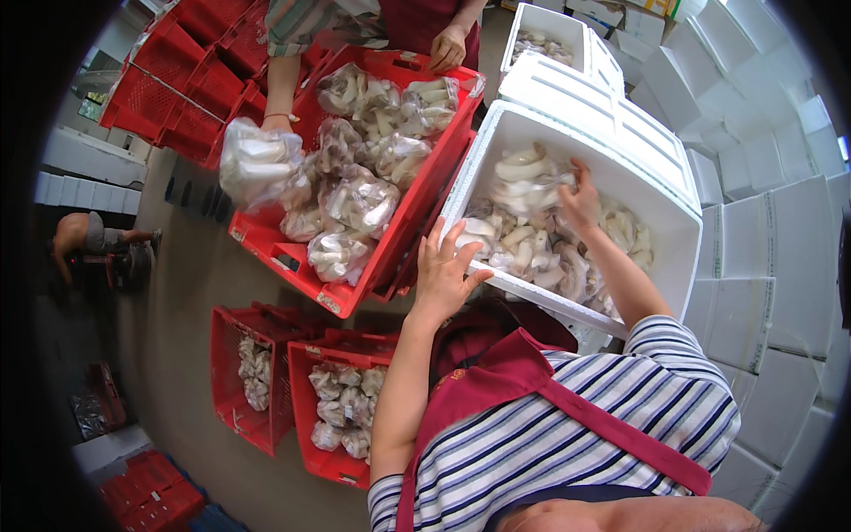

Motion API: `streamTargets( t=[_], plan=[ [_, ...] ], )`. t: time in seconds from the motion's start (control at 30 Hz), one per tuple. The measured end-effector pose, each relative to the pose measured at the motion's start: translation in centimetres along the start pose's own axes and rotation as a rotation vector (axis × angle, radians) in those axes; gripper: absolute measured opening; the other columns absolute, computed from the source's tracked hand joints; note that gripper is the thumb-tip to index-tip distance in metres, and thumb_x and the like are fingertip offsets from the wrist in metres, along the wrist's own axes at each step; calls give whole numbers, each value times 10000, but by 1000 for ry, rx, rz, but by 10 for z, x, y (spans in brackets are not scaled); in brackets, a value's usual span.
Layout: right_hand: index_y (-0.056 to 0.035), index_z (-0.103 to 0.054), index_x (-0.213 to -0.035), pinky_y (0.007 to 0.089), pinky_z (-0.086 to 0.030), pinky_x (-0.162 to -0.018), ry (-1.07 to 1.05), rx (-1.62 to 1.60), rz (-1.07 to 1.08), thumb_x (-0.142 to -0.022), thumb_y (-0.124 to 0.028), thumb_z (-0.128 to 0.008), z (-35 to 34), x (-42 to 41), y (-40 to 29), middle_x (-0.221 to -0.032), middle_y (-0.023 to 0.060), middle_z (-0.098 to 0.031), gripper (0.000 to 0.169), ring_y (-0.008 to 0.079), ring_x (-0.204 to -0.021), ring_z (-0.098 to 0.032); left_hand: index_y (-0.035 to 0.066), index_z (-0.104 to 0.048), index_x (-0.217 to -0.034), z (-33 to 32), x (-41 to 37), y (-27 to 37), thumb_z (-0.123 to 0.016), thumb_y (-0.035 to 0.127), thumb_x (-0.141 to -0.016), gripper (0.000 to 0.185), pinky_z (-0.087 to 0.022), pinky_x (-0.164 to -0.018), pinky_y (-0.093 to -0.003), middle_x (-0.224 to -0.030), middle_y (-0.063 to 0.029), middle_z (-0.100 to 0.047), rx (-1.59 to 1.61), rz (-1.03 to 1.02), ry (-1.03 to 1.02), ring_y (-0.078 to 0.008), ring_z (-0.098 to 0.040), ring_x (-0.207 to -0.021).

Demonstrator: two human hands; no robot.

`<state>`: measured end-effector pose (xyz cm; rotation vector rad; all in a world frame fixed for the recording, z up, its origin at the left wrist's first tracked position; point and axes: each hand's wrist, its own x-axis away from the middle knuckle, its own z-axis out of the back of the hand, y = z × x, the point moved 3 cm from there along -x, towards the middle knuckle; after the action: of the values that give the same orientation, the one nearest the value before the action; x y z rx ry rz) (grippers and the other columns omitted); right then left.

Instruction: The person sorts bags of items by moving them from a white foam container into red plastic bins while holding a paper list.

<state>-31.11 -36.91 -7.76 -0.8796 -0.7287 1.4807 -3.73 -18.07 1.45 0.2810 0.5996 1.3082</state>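
Note:
A white foam box [671, 226] stands before me, with clear plastic bags of pale mushrooms [532, 249] over its bottom. My right hand [580, 199] is inside the box, fingers spread, beside a blurred bag of mushrooms [524, 176]; whether it touches the bag is hard to tell. My left hand [444, 276] is at the box's near left rim, fingers apart, holding nothing. Left of the box, a red plastic crate [425, 193] holds several bagged bunches of mushrooms [361, 201].
Across the red crate, a co-worker's hand [278, 123] is at a mushroom bag [260, 163]; their other hand [448, 48] rests on the rim. More red crates [249, 425] stand lower left. White foam boxes [744, 239] are stacked at right. Another person [86, 236] bends far left.

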Motion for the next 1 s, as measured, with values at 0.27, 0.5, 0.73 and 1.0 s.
streamTargets(
  t=[0.27, 0.5, 0.73, 1.0],
  plan=[
    [-16, -435, -1253, 281, -402, -871, -467, -71, -309, -821, -489, -602, 27, -13, -18, -1104, 105, -536, 662, 190, -1047, -503, 146, -610, -1061, -2, -3, 1, -531, 548, -826, 473, -221, -1031, -546, -1366, -84, -374, 18, -30, 1, -373, -215, -1321],
    [48, -417, -1264, 308, -374, -961, -372, 126, -14, -643, -489, -744, -33, -21, -54, -1269, 225, -470, 884, 301, -1154, -482, 151, -603, -1081, -1, -5, 4, -545, 528, -833, 456, -247, -1016, -533, -1359, -82, -372, -21, -37, -28, -382, -202, -1321],
    [6, -401, -1328, 296, -371, -965, -482, -4, -141, -680, -387, -724, -41, -40, -51, -1304, 186, -466, 823, 266, -1182, -472, 151, -599, -1098, -2, -4, 3, -549, 522, -837, 457, -259, -1008, -527, -1352, -83, -373, -12, -45, -29, -378, -188, -1328],
    [-70, -415, -1319, 402, -444, -958, -551, -1043, -645, -762, -354, -656, -6, 7, -43, -1257, 117, -511, 670, 233, -1127, -529, 148, -602, -1117, -3, -3, 3, -547, 526, -837, 474, -243, -1028, -510, -1348, -90, -375, -17, -42, -12, -380, -197, -1321]
  ],
)
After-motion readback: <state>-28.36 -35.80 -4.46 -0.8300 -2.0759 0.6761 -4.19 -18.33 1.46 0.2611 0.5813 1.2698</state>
